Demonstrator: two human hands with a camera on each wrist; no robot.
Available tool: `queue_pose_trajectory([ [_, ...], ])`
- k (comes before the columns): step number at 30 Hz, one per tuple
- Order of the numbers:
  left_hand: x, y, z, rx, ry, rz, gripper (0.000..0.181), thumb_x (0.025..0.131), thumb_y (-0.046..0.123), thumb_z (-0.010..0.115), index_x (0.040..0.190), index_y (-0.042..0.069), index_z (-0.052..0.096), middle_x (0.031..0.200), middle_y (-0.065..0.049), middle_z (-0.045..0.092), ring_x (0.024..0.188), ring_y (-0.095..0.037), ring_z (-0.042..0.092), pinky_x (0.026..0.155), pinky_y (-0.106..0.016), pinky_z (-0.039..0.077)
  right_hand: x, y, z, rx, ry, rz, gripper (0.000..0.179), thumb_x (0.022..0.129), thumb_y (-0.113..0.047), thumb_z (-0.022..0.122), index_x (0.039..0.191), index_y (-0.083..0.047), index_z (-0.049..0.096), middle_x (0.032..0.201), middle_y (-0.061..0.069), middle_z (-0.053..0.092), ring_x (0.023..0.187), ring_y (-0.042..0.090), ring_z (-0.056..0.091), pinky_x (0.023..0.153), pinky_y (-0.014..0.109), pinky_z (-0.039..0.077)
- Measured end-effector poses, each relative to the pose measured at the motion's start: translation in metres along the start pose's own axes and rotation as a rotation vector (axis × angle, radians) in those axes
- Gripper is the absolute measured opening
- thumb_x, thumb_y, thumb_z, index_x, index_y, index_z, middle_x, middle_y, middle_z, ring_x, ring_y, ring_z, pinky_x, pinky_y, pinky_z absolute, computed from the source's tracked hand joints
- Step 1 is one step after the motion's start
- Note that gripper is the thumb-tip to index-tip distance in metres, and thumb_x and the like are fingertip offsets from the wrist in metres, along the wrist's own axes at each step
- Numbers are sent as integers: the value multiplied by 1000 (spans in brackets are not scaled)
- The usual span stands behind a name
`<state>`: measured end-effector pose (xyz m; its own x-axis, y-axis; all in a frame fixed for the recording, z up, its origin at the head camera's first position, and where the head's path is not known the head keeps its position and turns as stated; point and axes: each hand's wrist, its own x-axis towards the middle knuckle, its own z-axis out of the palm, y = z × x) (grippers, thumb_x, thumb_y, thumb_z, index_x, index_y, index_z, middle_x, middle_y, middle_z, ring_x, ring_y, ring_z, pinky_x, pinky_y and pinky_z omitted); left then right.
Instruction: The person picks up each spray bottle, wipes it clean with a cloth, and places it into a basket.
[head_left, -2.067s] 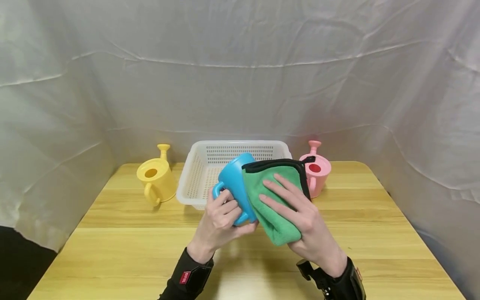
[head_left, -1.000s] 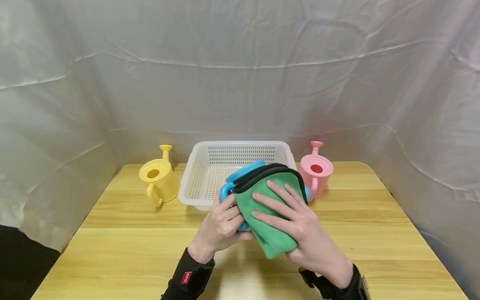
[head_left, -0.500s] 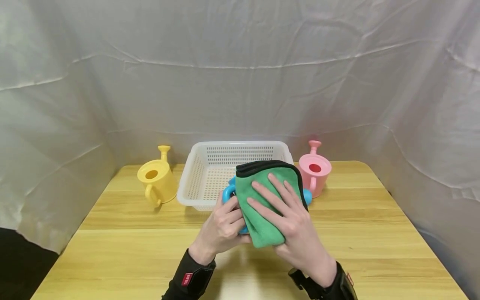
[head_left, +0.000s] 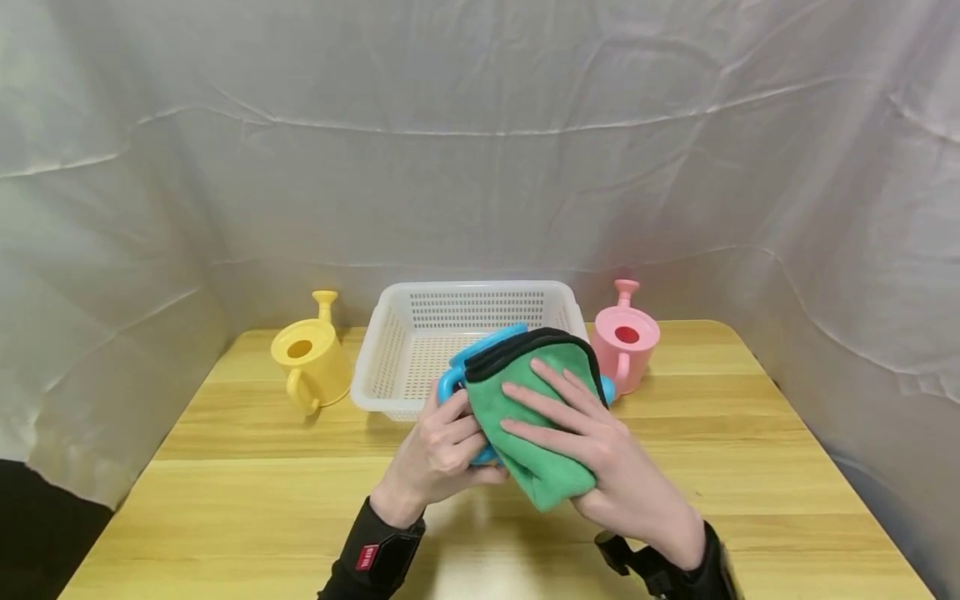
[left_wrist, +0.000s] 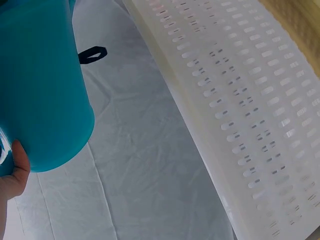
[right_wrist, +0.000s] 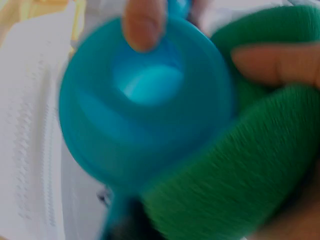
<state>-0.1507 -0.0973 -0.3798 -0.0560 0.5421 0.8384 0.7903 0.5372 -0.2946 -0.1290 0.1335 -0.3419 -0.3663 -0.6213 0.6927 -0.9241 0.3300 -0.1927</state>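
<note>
In the head view my left hand grips the handle of a blue watering can, held tilted above the table. Its thumb lies over the can's rim in the right wrist view, beside the round opening. My right hand holds a folded green cloth with black edging against the can, fingers spread over it. The thumb is on the cloth's other side. Most of the can's body is hidden behind the cloth from above; the left wrist view shows the can's smooth side.
Behind the hands is a white perforated basket. A yellow watering can stands left of it, and a pink watering can stands to its right. The wooden table ends at a grey cloth backdrop.
Since the earliest frame, the right hand has brought the cloth leftward across the blue can, covering its body. In the last half second the cloth has slid down slightly and tilted, baring the blue rim.
</note>
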Motion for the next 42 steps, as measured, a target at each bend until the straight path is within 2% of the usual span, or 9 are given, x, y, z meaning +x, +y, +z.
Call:
queue_pose_trajectory([
  [3,-1,0,-1,7,-17,2,43,77,53,76,69,13,62,73,7,66,85,-15,58,85,-41,45,4,-3,14,-35,78,67,73,67,12,50,134,-15,64,151,9,53,152,34,32,128,39,18],
  [7,-1,-3,-2,1,-13,5,46,83,43,76,60,13,50,63,6,57,75,-15,51,81,-39,43,6,-2,21,-11,117,120,75,67,13,50,136,-13,63,154,9,50,153,33,31,128,38,19],
  [15,0,-4,-5,25,8,-15,46,95,33,58,57,15,40,59,7,47,73,-15,49,76,-37,40,-6,11,-9,195,-70,-22,65,79,16,58,136,-15,63,155,4,48,155,28,26,129,30,15],
  [20,1,-2,-5,11,7,-9,49,100,41,58,60,14,48,64,7,58,77,-16,52,79,-39,43,-3,7,-10,156,-48,-50,64,77,15,56,134,-15,65,154,5,51,155,30,27,129,33,15],
  [24,1,-2,-4,2,8,1,50,98,50,58,65,13,57,70,6,65,82,-16,57,82,-41,45,2,-3,5,42,44,44,79,64,17,45,133,-16,66,152,6,52,153,33,30,129,37,15],
  [30,2,-2,-1,4,-3,17,45,80,34,76,57,16,42,59,7,47,72,-14,48,78,-38,44,5,-7,22,20,165,248,89,59,17,38,140,-14,59,156,8,47,152,33,32,128,34,19],
  [33,1,-3,-2,5,-4,10,44,83,32,72,57,15,41,59,6,44,72,-15,48,79,-40,45,2,-2,14,103,115,253,84,66,20,40,141,-14,58,158,7,44,154,31,29,128,31,17],
  [38,-1,-5,-5,18,-1,-5,45,93,33,60,57,14,40,59,6,43,73,-15,47,77,-39,44,-8,9,-10,215,-70,162,71,79,20,50,139,-17,60,159,4,43,156,26,24,128,26,14],
  [42,0,-4,-4,17,-5,2,44,90,31,63,57,14,40,58,6,43,72,-15,46,77,-38,43,-12,13,-21,255,-151,101,71,79,21,52,139,-17,61,159,4,43,157,23,22,127,23,14],
])
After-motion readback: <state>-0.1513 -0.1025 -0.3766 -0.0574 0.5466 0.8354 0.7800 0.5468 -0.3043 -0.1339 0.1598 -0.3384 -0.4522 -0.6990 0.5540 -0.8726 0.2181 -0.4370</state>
